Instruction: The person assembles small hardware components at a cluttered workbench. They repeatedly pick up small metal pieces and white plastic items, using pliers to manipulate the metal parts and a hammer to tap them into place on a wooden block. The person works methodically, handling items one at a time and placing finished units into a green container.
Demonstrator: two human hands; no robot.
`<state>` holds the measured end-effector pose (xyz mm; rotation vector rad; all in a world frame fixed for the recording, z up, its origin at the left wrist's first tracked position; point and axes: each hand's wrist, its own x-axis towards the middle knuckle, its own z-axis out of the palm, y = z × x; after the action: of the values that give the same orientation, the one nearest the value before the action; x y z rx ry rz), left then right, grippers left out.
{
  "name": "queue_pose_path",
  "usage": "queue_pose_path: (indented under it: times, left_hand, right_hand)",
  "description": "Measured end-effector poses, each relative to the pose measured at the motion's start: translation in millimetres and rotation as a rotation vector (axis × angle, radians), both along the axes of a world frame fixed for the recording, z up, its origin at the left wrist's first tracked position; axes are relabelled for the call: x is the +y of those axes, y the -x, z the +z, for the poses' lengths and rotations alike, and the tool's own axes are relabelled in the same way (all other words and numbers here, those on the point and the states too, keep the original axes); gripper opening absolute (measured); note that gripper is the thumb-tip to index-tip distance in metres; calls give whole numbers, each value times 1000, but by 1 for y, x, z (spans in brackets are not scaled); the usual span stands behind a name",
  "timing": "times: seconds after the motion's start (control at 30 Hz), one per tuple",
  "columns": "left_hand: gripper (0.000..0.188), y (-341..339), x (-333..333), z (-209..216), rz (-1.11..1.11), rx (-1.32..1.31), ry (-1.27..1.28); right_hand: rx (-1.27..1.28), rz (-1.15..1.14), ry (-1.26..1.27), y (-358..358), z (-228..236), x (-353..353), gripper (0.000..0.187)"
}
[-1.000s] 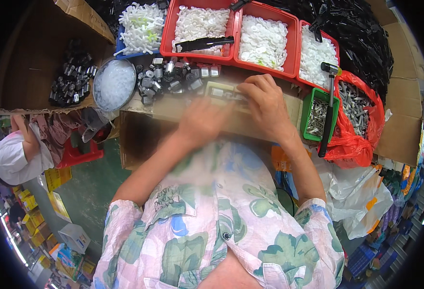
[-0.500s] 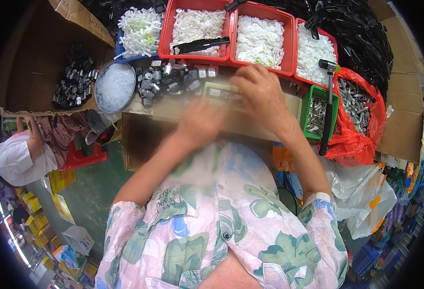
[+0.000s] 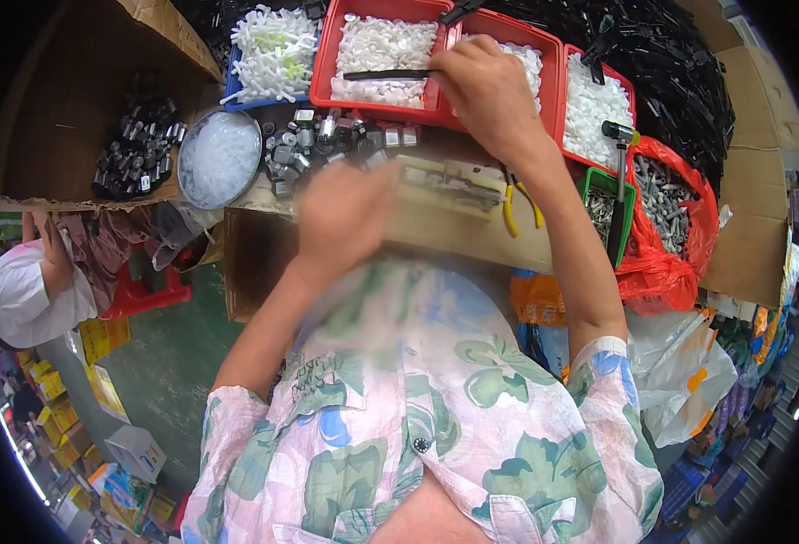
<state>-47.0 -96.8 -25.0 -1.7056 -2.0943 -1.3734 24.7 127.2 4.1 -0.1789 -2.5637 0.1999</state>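
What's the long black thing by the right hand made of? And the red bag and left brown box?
Long black thing: maybe plastic, dark and smooth, though painted metal could fit. Red bag: thin, shiny plastic, by its crinkles. Brown box: dull cardboard, ragged-edged.

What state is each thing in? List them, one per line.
Right hand: pinching black strip
Left hand: blurred, grip unclear
Black strip: held over left red tray
Pliers: handles spread
Hammer: lying across green tray
Red bag: open, holding grey parts
Carton: open, black parts inside
Left red tray: holding white parts
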Motion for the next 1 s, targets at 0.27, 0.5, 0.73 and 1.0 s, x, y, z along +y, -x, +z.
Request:
queue_pose_path:
  times: [0.27,0.5,0.73,1.0]
  left_hand:
    - [30,3,18,23,142,-923,-326]
    - [17,-5,25,18,-42,-1417,-56]
    - [21,-21,28,14,-26,-1546,61]
    - [29,-7,11,9,153,-1151,29]
  right_hand:
    - [-164,10,925,-75,31,-18,18]
    - [49,13,640,-94,19,-39,32]
    - [-78,-95,279,-107,11,-54,36]
    - [-161,-76,423,-111,-19,-55,34]
